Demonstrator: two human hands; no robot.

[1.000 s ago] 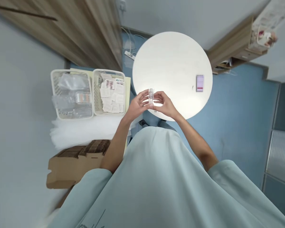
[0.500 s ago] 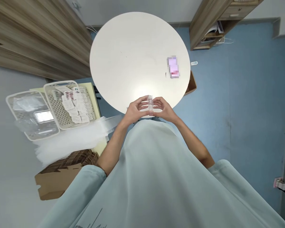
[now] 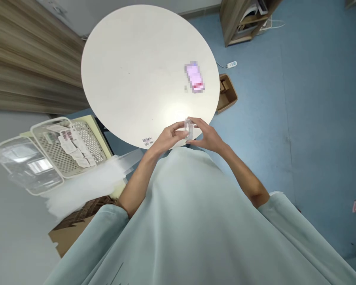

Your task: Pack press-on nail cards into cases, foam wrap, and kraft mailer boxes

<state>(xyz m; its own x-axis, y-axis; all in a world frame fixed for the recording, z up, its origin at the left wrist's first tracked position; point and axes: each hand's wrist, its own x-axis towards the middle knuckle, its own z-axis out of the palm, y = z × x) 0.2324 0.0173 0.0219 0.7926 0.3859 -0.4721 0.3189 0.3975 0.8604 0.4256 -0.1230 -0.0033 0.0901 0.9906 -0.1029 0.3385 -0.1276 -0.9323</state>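
Observation:
A small clear plastic case is held upright between my two hands over the near edge of the round white table. My left hand grips its left side, thumb in front and fingers behind. With thumb and fingertips, my right hand pinches the case at its top and bottom on the right. What the case contains, if anything, is too small to make out. Several small shiny pieces lie on the table just left of my left hand.
A pixelated purple item lies on the table's right side. Left stand a white basket with small packets, a basket of clear plastic packaging, white sheets and cardboard. A brown bin sits on the floor at right.
The view has turned and shifted, so the table appears further left. The case is turned with its broader face towards me, and my right fingers have spread to its top and bottom.

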